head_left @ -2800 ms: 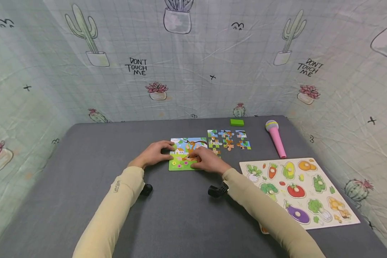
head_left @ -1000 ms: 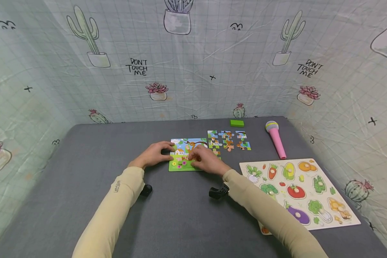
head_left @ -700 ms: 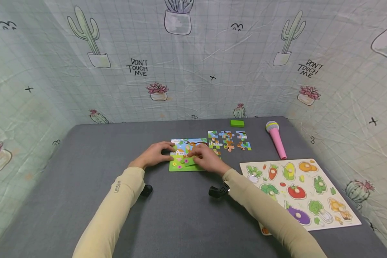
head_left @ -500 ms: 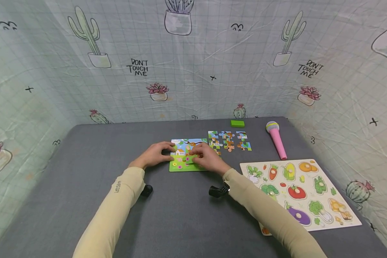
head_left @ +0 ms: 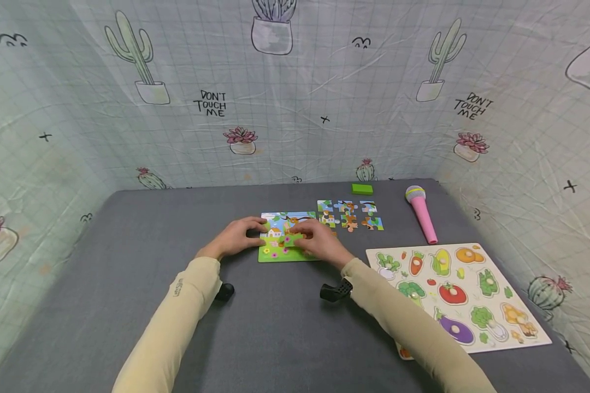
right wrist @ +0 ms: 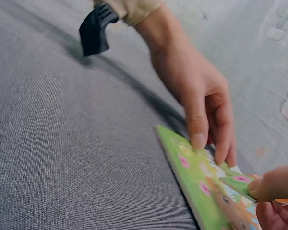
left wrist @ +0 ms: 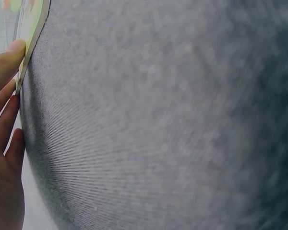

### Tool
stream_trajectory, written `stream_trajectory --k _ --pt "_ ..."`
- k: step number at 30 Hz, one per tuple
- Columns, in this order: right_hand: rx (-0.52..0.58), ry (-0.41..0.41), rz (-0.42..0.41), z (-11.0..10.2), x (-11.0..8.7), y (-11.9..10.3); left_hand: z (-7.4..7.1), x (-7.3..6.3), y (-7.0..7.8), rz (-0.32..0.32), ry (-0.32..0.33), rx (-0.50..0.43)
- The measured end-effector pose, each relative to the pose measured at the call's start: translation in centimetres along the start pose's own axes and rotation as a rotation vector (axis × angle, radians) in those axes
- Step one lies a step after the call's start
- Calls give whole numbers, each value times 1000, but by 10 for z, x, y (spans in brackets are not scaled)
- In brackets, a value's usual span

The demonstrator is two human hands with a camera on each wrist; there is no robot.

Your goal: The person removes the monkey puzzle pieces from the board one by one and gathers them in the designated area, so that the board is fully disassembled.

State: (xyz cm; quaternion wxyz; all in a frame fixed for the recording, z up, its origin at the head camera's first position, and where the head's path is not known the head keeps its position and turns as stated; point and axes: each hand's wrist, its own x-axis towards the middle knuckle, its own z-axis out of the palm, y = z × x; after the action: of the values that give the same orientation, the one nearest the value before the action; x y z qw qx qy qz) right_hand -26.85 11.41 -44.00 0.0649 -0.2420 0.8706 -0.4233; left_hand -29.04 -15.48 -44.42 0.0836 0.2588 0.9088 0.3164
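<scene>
A picture puzzle board (head_left: 275, 255) with a green lower part lies flat on the dark table. My left hand (head_left: 235, 238) steadies its left edge, thumb near the front corner and fingers further back. In the right wrist view the thumb of the left hand (right wrist: 188, 81) rests on the printed face, and its fingertips touch down along the edge. Above the board's middle, my right hand (head_left: 322, 240) pinches a green puzzle piece (head_left: 291, 240) with a pink flower, between thumb and fingers. That puzzle piece (right wrist: 240, 180) is tilted, close over the printed animal.
Loose puzzle pieces (head_left: 347, 214) lie in rows right of the board, some partly behind the right hand. A small green block (head_left: 362, 189) and a pink toy microphone (head_left: 424, 218) lie behind them. The vegetable peg board (head_left: 472, 273) is under the right forearm's side.
The right hand's green piece has risen and tilted up from the board's lower middle, and its flower shows now. The right hand has shifted only slightly; the left hand stays put.
</scene>
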Motion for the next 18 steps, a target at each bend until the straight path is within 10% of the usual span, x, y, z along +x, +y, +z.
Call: stream_trajectory --k 18 --pt "100 225 213 -73 -52 30 2 -3 3 -1 26 -14"
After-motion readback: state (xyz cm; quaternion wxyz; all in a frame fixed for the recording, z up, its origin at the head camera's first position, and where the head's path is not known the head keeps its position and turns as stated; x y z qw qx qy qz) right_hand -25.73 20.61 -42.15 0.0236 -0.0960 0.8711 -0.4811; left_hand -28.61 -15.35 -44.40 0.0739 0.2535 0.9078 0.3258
